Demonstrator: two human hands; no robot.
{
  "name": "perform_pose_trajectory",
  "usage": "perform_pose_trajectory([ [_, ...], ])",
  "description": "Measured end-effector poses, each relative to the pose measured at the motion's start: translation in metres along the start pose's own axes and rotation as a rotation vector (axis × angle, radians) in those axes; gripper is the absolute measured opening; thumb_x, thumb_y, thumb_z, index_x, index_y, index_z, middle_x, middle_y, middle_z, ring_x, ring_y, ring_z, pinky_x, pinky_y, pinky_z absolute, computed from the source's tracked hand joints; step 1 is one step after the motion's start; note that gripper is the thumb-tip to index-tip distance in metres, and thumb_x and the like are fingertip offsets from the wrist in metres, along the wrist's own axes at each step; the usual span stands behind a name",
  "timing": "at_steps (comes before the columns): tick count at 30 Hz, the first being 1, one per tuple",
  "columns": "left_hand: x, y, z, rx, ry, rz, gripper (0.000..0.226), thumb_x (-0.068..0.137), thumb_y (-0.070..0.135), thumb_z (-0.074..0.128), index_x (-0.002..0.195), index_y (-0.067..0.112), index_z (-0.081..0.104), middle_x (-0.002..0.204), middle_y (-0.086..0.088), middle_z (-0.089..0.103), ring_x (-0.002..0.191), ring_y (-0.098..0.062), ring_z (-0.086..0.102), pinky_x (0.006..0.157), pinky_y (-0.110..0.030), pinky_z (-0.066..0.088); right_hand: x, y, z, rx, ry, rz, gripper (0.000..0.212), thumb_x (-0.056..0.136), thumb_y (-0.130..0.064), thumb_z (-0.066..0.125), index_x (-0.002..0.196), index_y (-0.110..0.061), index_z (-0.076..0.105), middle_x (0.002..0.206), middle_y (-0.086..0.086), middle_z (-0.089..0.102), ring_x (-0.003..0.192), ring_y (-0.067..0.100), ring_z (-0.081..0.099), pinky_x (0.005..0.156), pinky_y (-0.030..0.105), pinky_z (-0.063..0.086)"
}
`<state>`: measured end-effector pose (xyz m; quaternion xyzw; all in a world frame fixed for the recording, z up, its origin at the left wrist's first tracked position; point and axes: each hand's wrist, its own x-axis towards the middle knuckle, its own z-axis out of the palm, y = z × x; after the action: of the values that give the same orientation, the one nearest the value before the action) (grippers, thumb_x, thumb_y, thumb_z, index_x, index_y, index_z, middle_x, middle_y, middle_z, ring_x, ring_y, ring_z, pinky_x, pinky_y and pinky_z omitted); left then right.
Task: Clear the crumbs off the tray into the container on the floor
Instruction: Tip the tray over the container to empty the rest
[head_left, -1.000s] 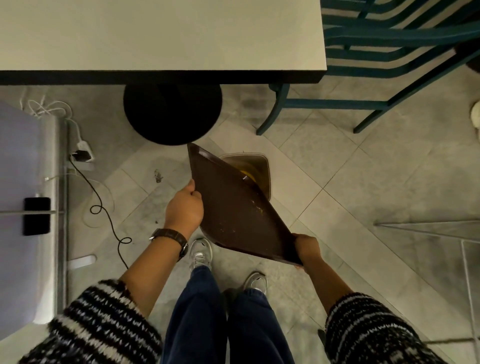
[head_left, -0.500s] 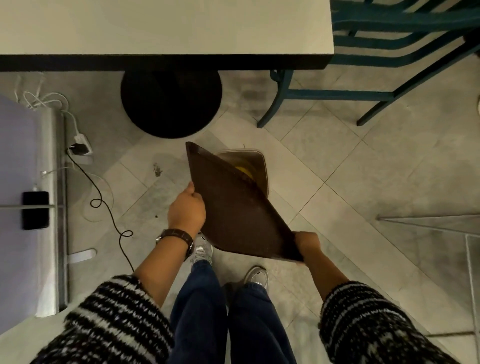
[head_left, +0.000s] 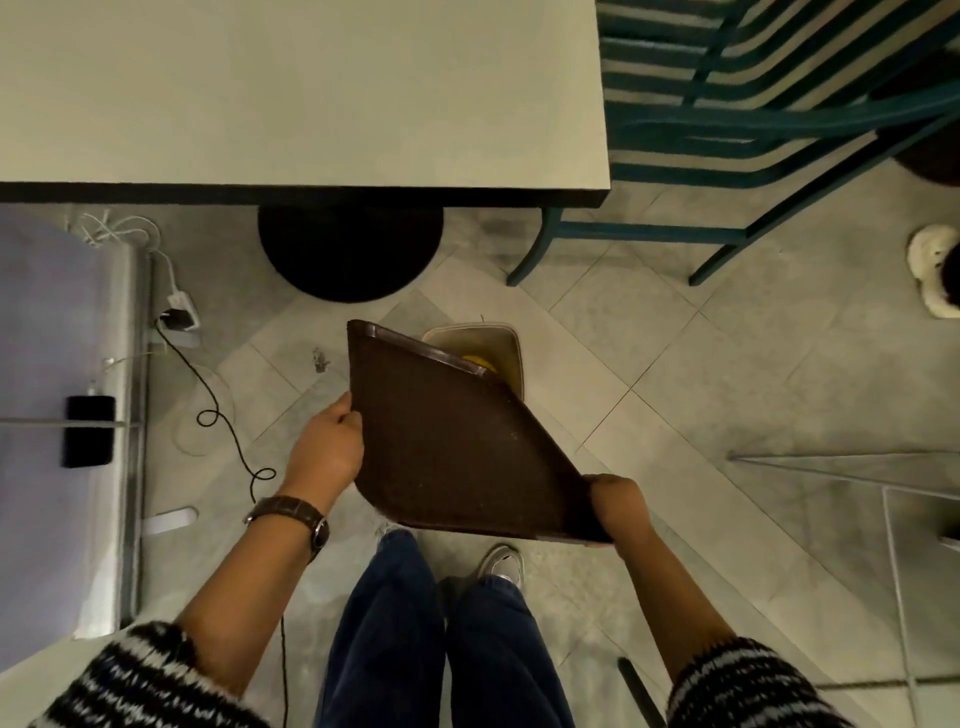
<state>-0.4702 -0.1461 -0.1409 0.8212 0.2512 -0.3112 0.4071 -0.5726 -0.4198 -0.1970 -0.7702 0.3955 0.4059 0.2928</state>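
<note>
A dark brown tray (head_left: 447, 441) is held tilted steeply, its far edge hanging over a beige square container (head_left: 493, 345) on the floor. Something yellow lies inside the container, which the tray partly hides. My left hand (head_left: 327, 452) grips the tray's left edge, a watch on that wrist. My right hand (head_left: 618, 506) grips the tray's near right corner. The tray's textured underside faces me, and no crumbs show on it.
A pale table (head_left: 311, 93) on a round black base (head_left: 350, 254) stands ahead. A teal chair (head_left: 753, 130) is at the right. A charger and black cable (head_left: 218, 415) lie on the tiled floor at the left. My shoe (head_left: 501, 566) and legs are below the tray.
The tray has tipped further, so its underside now faces me instead of its top with crumbs. My view has dropped and come closer. Both hands keep their grip.
</note>
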Motion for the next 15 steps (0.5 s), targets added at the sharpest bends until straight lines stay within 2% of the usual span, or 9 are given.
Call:
perform_pose_trajectory([
  [3,-0.049,-0.001,-0.033,0.025,-0.051,-0.043,0.048,0.095,0.029,0.045,0.141,0.018,0.036,0.142,-0.012,0.045,0.126,-0.032,0.046,0.109,-0.045,0.035,-0.049,0.006,-0.024,-0.02,0.018,-0.049,0.029,0.094,-0.017,0.042,0.108,-0.004,0.064,0.114,0.011,0.063,0.097,0.025,0.06,0.085,0.03,0.047],
  [5,-0.092,-0.005,-0.053,0.057,-0.079,-0.025,0.048,0.093,0.031,0.051,0.138,0.019,0.042,0.134,-0.012,0.054,0.118,-0.03,0.054,0.102,-0.041,0.042,-0.086,0.013,-0.039,0.078,0.024,-0.067,0.022,0.092,-0.015,0.043,0.097,-0.004,0.062,0.107,0.013,0.062,0.094,0.026,0.059,0.081,0.033,0.046],
  [7,-0.138,-0.009,-0.069,0.088,-0.059,0.044,0.04,0.093,0.027,0.05,0.133,0.022,0.048,0.124,-0.009,0.061,0.109,-0.027,0.059,0.092,-0.034,0.045,-0.12,0.019,-0.053,0.175,0.023,-0.095,0.018,0.092,-0.019,0.045,0.094,-0.008,0.06,0.104,0.012,0.063,0.092,0.026,0.058,0.077,0.034,0.045],
  [10,-0.191,-0.011,-0.087,0.018,0.02,0.126,0.037,0.093,0.019,0.049,0.129,0.024,0.052,0.116,-0.006,0.065,0.105,-0.026,0.061,0.093,-0.035,0.048,-0.17,0.022,-0.074,0.239,0.035,-0.169,0.028,0.095,-0.031,0.045,0.098,-0.006,0.058,0.099,0.012,0.062,0.087,0.024,0.056,0.074,0.033,0.039],
  [15,-0.258,-0.02,-0.107,-0.152,0.081,0.172,0.036,0.093,0.011,0.049,0.127,0.023,0.055,0.103,0.001,0.064,0.093,-0.018,0.062,0.086,-0.029,0.048,-0.236,0.028,-0.09,0.294,0.086,-0.282,0.038,0.096,-0.04,0.043,0.086,-0.005,0.055,0.086,0.011,0.059,0.078,0.023,0.055,0.069,0.035,0.04],
])
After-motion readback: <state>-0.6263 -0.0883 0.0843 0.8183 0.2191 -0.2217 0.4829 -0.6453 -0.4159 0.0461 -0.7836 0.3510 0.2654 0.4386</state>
